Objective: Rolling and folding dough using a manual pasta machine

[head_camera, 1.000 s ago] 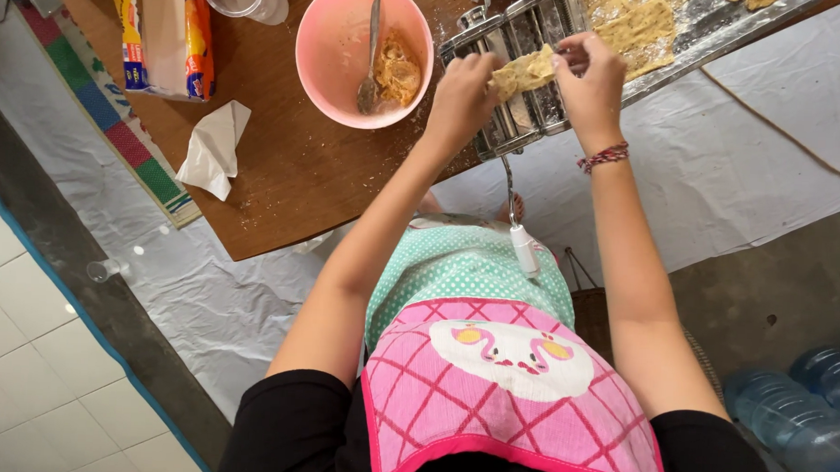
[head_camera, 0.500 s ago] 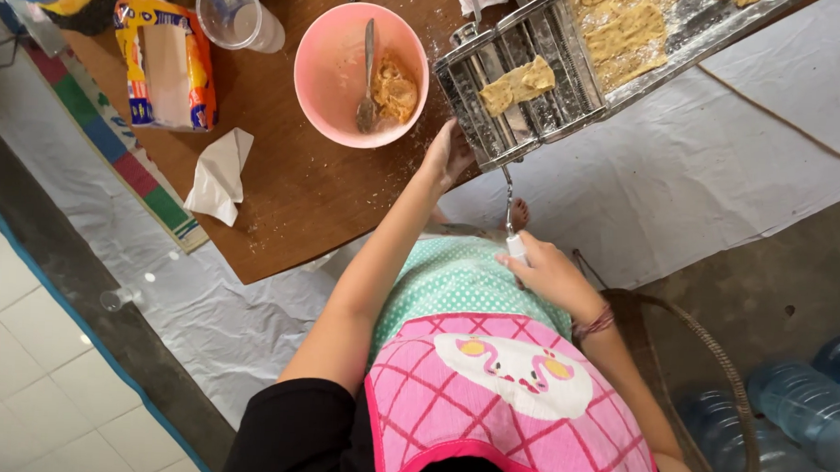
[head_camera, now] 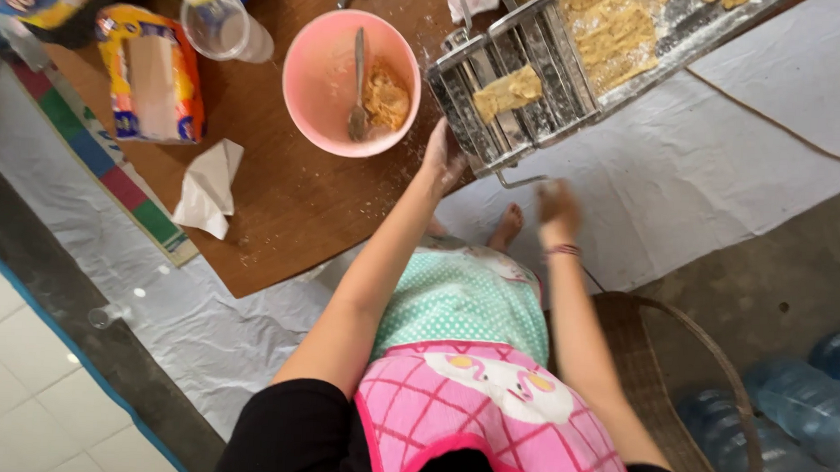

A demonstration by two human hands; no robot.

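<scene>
Steel pasta roller (head_camera: pixel 514 81) sits at the wooden board's (head_camera: pixel 291 204) edge, a strip of tan dough (head_camera: pixel 507 92) lying across its rollers. Left hand (head_camera: pixel 444 158) presses open against its near side; right hand (head_camera: pixel 557 206), blurred, is clenched on the crank handle (head_camera: pixel 520 182) just below it. Left of the roller stands a pink bowl (head_camera: pixel 337 80) with a spoon (head_camera: pixel 358 85); beyond that, a crumpled tissue (head_camera: pixel 208 187).

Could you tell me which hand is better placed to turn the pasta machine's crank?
Right: the right hand sits by the crank handle, while the left hand rests against the pasta machine.
</scene>
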